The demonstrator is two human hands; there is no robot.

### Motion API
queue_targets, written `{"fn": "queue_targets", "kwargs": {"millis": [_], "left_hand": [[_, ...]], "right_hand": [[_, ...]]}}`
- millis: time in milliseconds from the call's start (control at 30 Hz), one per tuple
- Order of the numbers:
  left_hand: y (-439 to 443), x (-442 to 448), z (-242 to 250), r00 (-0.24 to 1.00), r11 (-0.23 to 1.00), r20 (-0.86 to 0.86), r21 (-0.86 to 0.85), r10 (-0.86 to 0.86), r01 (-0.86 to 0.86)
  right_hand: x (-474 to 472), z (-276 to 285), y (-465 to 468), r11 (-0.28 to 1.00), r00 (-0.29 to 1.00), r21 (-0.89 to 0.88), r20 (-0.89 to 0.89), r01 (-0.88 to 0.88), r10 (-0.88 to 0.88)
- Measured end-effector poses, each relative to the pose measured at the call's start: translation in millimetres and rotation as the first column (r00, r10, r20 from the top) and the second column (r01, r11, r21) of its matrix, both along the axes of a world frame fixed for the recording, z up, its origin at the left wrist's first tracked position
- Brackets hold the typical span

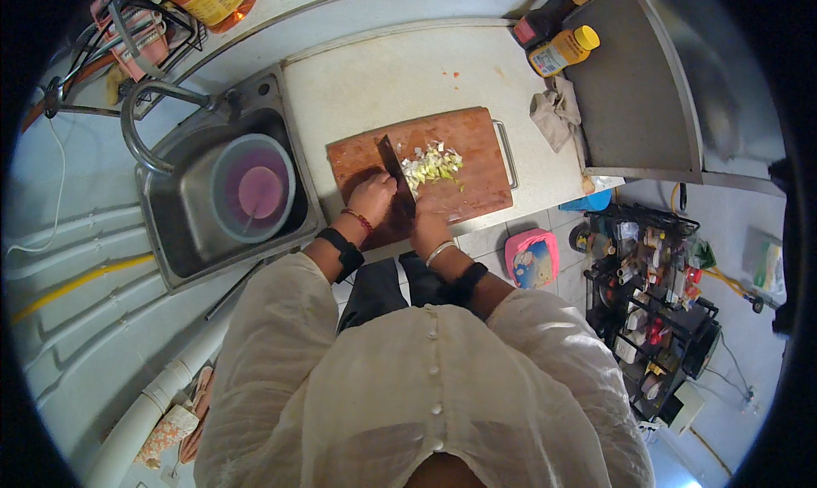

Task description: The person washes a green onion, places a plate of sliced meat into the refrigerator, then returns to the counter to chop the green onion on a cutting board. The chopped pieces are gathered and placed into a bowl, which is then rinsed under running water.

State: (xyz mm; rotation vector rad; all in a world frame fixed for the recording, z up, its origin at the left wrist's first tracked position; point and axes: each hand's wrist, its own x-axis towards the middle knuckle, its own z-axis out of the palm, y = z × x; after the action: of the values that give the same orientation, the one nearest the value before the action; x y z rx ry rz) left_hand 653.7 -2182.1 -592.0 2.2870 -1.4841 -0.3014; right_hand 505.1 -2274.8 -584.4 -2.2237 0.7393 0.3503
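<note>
A wooden cutting board (485, 188) with a metal handle lies on the counter before me. My right hand (430, 227), at the board's near edge, grips a cleaver (397, 169) by its handle end, which the fingers hide. The dark blade points away from me across the board. Just left of it, my left hand (373, 197) rests with curled fingers close to the blade. Whether anything lies beneath those fingers is hidden. Chopped pale green and white vegetable pieces (431, 164) form a loose heap right of the blade.
Left is a steel sink (185, 233) with a basin (220, 188) inside and a curved faucet (131, 108) above. Bottles (562, 53) and a crumpled cloth (554, 114) sit at the counter's right. A pink-rimmed bin (533, 258) and a cluttered black rack (651, 284) stand lower right.
</note>
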Motion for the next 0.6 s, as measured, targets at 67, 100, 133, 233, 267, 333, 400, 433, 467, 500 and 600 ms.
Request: {"fn": "queue_targets", "kwargs": {"millis": [67,100,133,233,267,333,400,433,467,500,600], "left_hand": [[-1,-1,-2,0.996,0.998,-0.054,-0.012,0.068,-0.069],[-2,-3,-3,0.985,0.992,-0.118,0.003,0.125,-0.126],[-4,-4,-3,0.965,0.981,-0.177,0.025,0.194,-0.193],[-9,-11,-3,0.908,0.951,-0.35,-0.118,0.231,-0.287],[-10,-15,-3,0.878,0.916,-0.387,-0.164,0.282,-0.367],[-11,-15,-1,0.786,0.874,-0.506,-0.117,0.355,-0.471],[-9,-11,-1,0.716,0.85,-0.583,-0.081,0.383,-0.521],[-6,-7,-1,0.7,0.845,-0.6,-0.072,0.387,-0.53],[-2,-2,-1,0.684,0.84,-0.615,-0.065,0.392,-0.539],[4,4,-1,0.675,0.834,-0.633,-0.081,0.38,-0.546],[24,26,-5,0.697,0.792,-0.542,-0.09,0.47,-0.604]], "right_hand": [[11,-4,2,0.995,0.995,-0.047,0.063,0.086,-0.083],[16,-4,1,0.989,0.987,-0.067,0.098,0.131,-0.124],[19,-3,-3,0.97,0.972,-0.204,0.219,0.133,-0.087],[22,10,-24,0.913,0.912,-0.367,0.409,0.177,-0.012],[17,17,-33,0.947,0.925,-0.27,0.375,0.172,-0.061],[3,31,-48,0.982,0.956,-0.117,0.271,0.149,-0.113],[-12,41,-56,0.993,0.983,-0.014,0.147,0.115,-0.111],[-18,44,-56,0.996,0.973,-0.033,0.218,0.088,-0.079],[-23,45,-54,0.997,0.957,-0.053,0.288,0.063,-0.045],[-28,45,-50,0.996,0.934,-0.074,0.357,0.041,-0.012],[-36,40,-35,0.968,0.956,-0.129,0.175,-0.217,0.237]]}}
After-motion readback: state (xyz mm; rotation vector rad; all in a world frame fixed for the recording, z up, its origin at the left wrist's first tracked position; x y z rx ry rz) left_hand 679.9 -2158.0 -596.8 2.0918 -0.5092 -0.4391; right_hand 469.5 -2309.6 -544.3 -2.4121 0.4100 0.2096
